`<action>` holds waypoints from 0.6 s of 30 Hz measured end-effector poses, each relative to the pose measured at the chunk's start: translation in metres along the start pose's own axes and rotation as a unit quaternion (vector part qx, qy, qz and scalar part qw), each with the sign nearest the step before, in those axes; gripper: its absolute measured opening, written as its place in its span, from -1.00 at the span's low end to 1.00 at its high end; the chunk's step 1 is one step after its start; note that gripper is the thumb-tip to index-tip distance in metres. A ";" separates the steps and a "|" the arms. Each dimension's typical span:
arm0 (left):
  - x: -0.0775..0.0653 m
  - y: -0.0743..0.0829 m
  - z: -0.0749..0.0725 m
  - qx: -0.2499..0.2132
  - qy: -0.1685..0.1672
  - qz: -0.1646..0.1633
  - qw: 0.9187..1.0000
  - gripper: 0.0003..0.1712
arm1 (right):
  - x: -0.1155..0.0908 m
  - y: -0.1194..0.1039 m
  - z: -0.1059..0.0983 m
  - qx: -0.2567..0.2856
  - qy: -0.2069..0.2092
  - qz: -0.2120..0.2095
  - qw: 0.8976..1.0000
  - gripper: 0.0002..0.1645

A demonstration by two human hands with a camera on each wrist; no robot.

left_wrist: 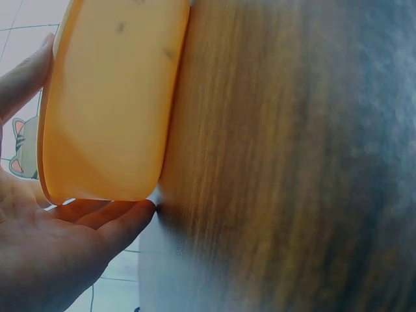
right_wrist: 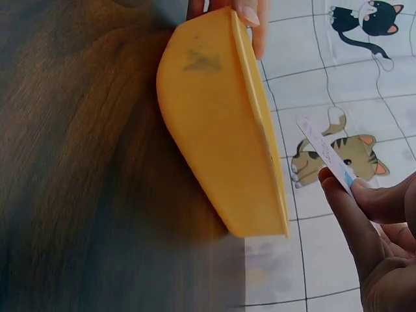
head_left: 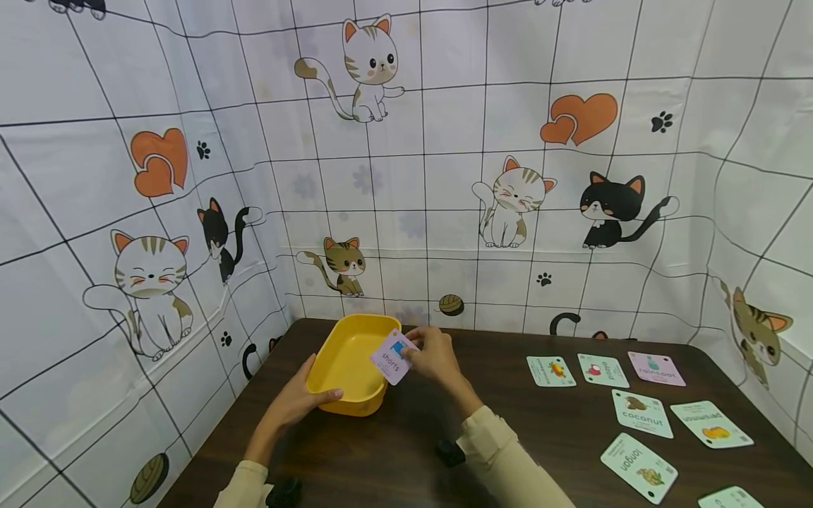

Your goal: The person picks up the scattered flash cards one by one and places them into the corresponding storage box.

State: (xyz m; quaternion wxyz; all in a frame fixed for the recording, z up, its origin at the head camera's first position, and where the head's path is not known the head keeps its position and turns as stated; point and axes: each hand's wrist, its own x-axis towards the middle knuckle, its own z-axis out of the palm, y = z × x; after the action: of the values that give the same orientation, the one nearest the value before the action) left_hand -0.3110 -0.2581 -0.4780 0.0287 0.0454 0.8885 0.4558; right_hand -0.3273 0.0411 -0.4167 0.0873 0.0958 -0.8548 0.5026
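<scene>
My left hand (head_left: pixel 293 401) holds a yellow plastic tub (head_left: pixel 349 363) by its near left side, thumb over the rim and fingers along the outside wall. In the left wrist view the fingers curl round the end of the tub (left_wrist: pixel 110 130). My right hand (head_left: pixel 435 358) pinches a purple "shorts" flashcard (head_left: pixel 389 361) between thumb and fingers, tilted at the tub's right rim. In the right wrist view the card (right_wrist: pixel 325 149) shows nearly edge-on, above the level of the tub's rim. No cards show in the visible part of the tub's inside.
On the right of the dark brown table (head_left: pixel 508 437) lie several flashcards: a purple raincoat card (head_left: pixel 657 369), a coconut card (head_left: pixel 643 414), a persimmon card (head_left: pixel 713 425), a longan card (head_left: pixel 639 468) and others. A white cat-print curtain (head_left: pixel 406 183) surrounds the table's back and sides.
</scene>
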 end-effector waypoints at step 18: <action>0.002 -0.002 0.001 -0.002 0.004 0.000 1.000 0.45 | 0.002 -0.001 0.035 -0.019 -0.004 -0.004 1.000 -0.71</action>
State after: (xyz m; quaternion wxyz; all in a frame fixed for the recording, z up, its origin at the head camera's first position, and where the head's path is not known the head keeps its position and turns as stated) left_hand -0.3129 -0.2588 -0.4803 0.0257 0.0433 0.8878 0.4575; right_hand -0.3309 0.0099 -0.4316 0.0878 0.0995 -0.8640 0.4857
